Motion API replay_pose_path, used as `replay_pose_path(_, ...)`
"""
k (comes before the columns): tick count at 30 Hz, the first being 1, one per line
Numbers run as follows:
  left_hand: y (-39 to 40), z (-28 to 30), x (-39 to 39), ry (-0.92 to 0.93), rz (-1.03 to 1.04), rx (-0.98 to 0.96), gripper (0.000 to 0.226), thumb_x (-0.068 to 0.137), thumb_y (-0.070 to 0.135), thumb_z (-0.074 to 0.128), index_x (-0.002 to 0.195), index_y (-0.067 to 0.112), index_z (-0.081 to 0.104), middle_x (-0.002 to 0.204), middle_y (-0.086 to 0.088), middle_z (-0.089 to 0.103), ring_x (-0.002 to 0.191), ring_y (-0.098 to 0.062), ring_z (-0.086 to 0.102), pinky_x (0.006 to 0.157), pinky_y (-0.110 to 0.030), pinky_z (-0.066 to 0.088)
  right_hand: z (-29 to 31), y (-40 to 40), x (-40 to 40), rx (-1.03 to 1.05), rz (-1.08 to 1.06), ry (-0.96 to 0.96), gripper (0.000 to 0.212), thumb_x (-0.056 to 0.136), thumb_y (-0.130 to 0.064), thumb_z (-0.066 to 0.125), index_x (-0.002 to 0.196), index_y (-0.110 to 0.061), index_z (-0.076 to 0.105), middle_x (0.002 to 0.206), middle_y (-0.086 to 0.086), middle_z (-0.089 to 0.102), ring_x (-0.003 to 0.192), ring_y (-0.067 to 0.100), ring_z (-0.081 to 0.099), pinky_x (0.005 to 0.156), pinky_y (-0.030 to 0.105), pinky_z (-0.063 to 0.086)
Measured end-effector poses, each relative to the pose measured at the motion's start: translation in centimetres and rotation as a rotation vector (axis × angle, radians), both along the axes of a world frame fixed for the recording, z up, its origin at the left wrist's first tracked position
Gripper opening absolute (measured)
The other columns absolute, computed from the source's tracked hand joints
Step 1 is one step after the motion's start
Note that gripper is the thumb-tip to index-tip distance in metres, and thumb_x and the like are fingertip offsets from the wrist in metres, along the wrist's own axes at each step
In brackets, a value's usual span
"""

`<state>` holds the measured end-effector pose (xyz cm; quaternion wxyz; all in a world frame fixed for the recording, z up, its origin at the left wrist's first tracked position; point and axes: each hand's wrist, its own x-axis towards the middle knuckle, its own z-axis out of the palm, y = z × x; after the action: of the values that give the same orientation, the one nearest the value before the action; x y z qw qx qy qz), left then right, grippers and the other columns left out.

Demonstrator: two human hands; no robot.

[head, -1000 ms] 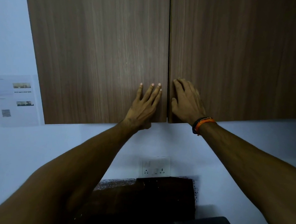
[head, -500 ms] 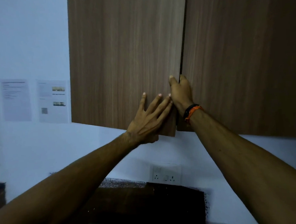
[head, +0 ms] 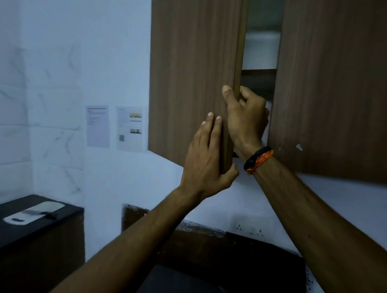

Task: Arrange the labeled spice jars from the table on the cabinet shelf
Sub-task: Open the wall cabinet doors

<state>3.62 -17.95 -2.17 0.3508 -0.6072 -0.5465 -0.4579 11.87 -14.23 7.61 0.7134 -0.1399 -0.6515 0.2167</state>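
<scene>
White wall ahead of me, two printed sheets stuck to it, and a wood-grain wall cabinet above a dark worktop off to the left. I have the left cabinet door partly swung out; the right door looks shut. My left hand lies on the door's face with fingers straight and the thumb hooked under its bottom corner. My right hand grips the door's free vertical edge, thumb on the front, fingers curled behind it. That edge runs straight up and down between my two hands, so I judge the swing goes out and to the left, with the right hand better placed to pull. Through the gap I see a shelf board and a pale container above it. I see no spice jars in this view; I cannot tell where they stand.
</scene>
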Motion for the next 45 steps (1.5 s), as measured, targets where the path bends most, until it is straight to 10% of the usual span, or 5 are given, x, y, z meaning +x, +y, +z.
replay_pose_path(11,-12.3,-1.0,-3.6,-0.090,-0.038,0.035,0.090,0.080,0.015,0.067,0.156,0.002,0.020,0.162,-0.008,0.031,0.144,-0.020,0.040,0.113,-0.037,0.043,0.1,-7.5,-6.0,0.223,0.390,-0.131,0.053,0.101,-0.044,0.050,0.146,-0.017,0.047,0.104,0.002,0.072,0.091,0.012,0.067,0.082,0.030,0.057)
replay_pose_path(16,-16.4,-1.1,-6.2,-0.154,-0.065,0.064,0.088,0.082,0.002,0.061,0.158,0.005,0.017,0.161,-0.002,0.034,0.141,-0.014,0.045,0.108,-0.042,0.048,0.5,-9.9,-10.8,0.354,0.548,-0.199,0.076,0.099,-0.043,0.047,0.160,-0.019,0.008,0.165,0.002,0.023,0.147,0.015,0.034,0.116,0.045,0.037)
replay_pose_path(34,-27.8,-0.4,-20.0,-0.614,0.079,0.064,0.080,0.079,-0.005,0.061,0.151,0.018,0.033,0.133,-0.002,0.059,0.114,-0.021,0.065,0.090,-0.047,0.059,0.9,-20.5,-27.2,0.466,0.211,-0.338,0.098,0.083,-0.057,0.056,0.160,-0.022,0.007,0.168,0.009,-0.001,0.154,0.037,0.002,0.114,0.071,0.017)
replay_pose_path(39,-27.7,-0.5,-21.8,-0.362,0.502,-0.019,0.104,0.081,-0.008,0.060,0.160,0.017,-0.002,0.165,-0.005,0.016,0.144,-0.017,0.030,0.097,0.004,0.032,0.5,-21.2,-30.6,0.475,0.134,-0.389,0.094,0.085,-0.062,0.048,0.160,-0.024,0.006,0.168,0.008,-0.001,0.154,0.035,0.001,0.113,0.074,0.014)
replay_pose_path(45,-27.0,-1.3,-23.0,-0.212,0.643,-0.057,0.102,0.088,-0.008,0.060,0.156,0.004,-0.016,0.167,-0.010,-0.018,0.152,-0.025,0.010,0.098,-0.025,0.050,-0.2,-20.8,-32.7,0.509,0.057,-0.343,0.089,0.090,-0.070,0.035,0.160,-0.021,0.009,0.168,0.011,0.004,0.154,0.036,0.004,0.111,0.076,0.014)
